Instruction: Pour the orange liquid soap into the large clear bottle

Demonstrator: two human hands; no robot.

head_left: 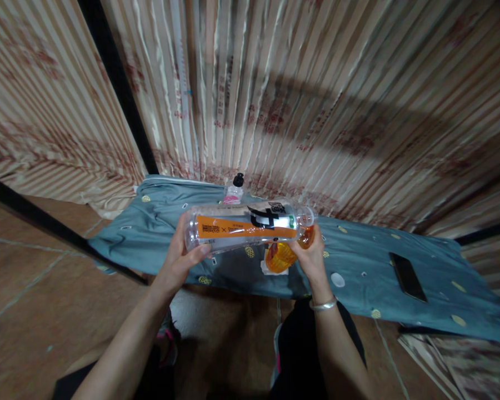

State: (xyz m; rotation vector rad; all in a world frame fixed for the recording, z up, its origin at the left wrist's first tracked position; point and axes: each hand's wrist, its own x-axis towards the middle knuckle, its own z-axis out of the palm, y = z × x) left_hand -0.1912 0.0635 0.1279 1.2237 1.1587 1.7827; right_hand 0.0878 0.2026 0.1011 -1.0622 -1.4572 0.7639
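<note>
A large clear bottle (241,225) with an orange and white label lies sideways in the air above a cloth-covered surface. My left hand (181,258) is wrapped round its base end. My right hand (310,253), with a silver bangle at the wrist, grips at the neck end, where the bottle's mouth meets a smaller container of orange liquid (281,256). That container is tilted, its lower end over a white tissue (270,270). Which fingers hold the bottle neck and which hold the container cannot be told apart.
Blue-green patterned cloth (358,278) covers the low surface. A small black-capped bottle (234,190) stands at its back edge. To the right are a white round lid (338,279) and a black phone (407,276). Dark poles (120,89) and striped curtains (316,100) rise around it.
</note>
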